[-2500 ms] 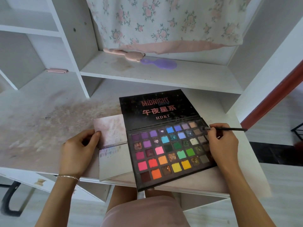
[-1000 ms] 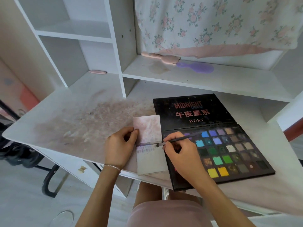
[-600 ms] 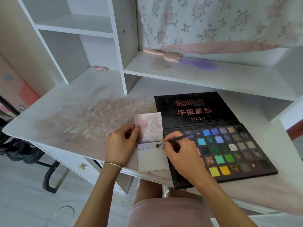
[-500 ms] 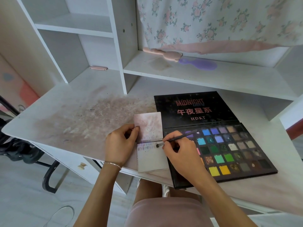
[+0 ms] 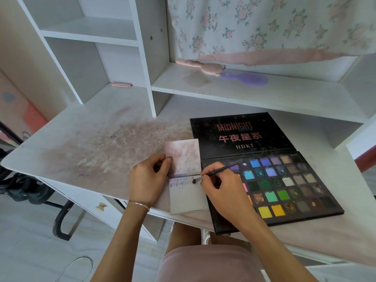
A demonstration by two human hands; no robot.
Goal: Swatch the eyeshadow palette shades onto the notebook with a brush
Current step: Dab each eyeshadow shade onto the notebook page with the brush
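Here the right hand pinches the brush, tip on the notebook; the left hand presses its cover. The palette lid reads "MIDNIGHT", "HDKT".

**Materials and Surface Finish**

The desk is seen as white laminate, smooth but dulled by a powdery pinkish stain. The notebook is made of matt paper, smudged with pigment. The eyeshadow palette is faced in black card with a slight sheen; its pans are shown as pressed powder, some matt, some glittery. A thin metallic bracelet is worn. Floral cloth is hung above.
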